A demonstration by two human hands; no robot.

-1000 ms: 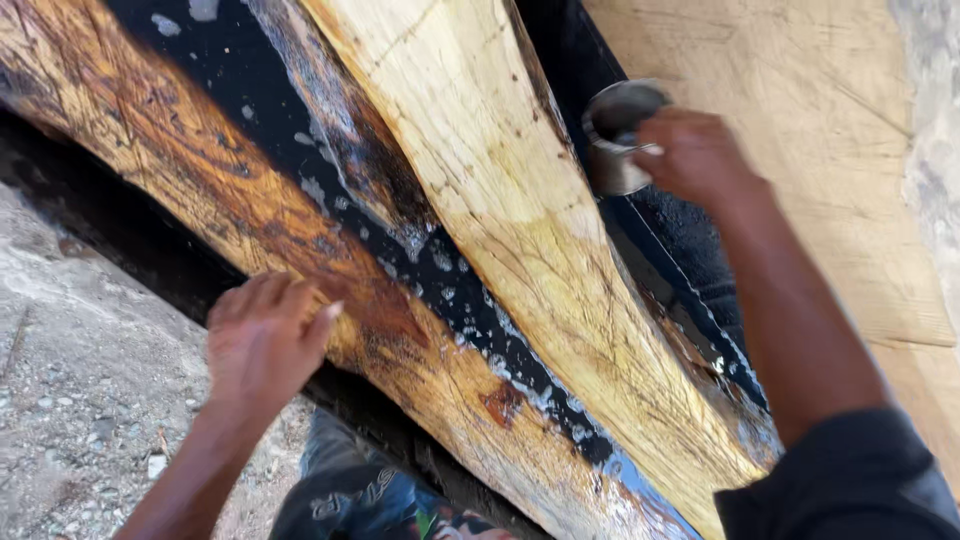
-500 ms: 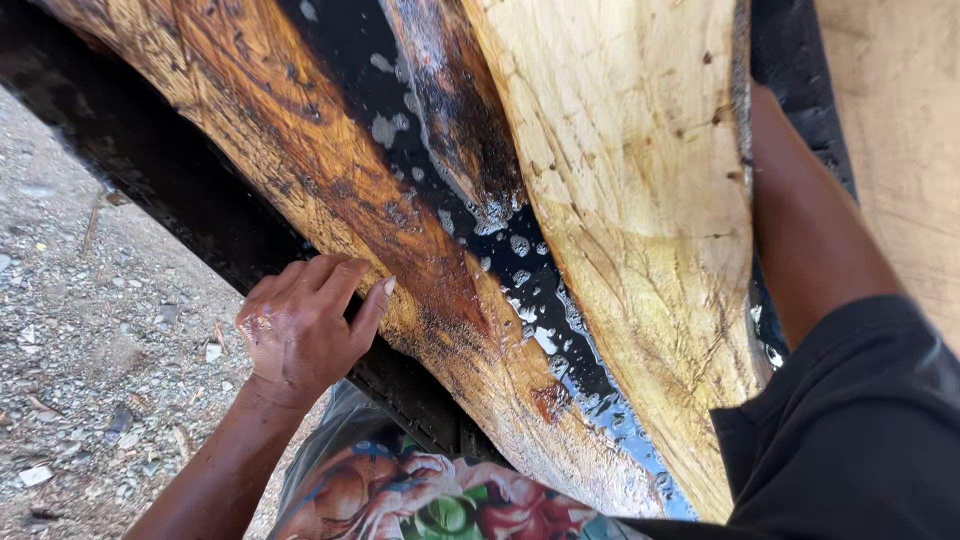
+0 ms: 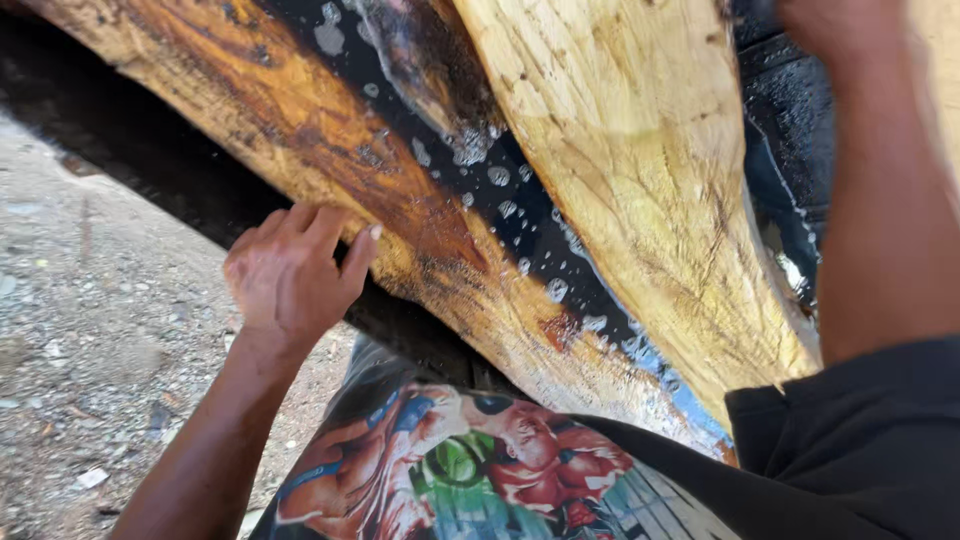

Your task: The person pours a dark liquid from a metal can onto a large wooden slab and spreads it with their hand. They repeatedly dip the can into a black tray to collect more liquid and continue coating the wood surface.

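My left hand [image 3: 290, 275] rests on the lower edge of a wet orange-brown wooden slab [image 3: 300, 120], its fingers close together and curled over the edge. A glossy black strip [image 3: 530, 230] dotted with pale bubbles runs between that slab and a pale yellow slab [image 3: 620, 150]. My right arm reaches up across the right side. Only the base of my right hand [image 3: 830, 20] shows at the top edge, with the fingers cut off by the frame. What that hand holds is out of sight.
Grey gravel ground [image 3: 90, 350] lies to the left, below the slab's dark underside. My colourful printed shirt [image 3: 460, 470] and black sleeve [image 3: 860, 440] fill the bottom. More wet black surface [image 3: 790, 130] shows right of the pale slab.
The view has swung down and closer to the slabs. My right hand, which held a metal cup a second ago, has gone up past the top edge. My left hand stays on the slab's edge.
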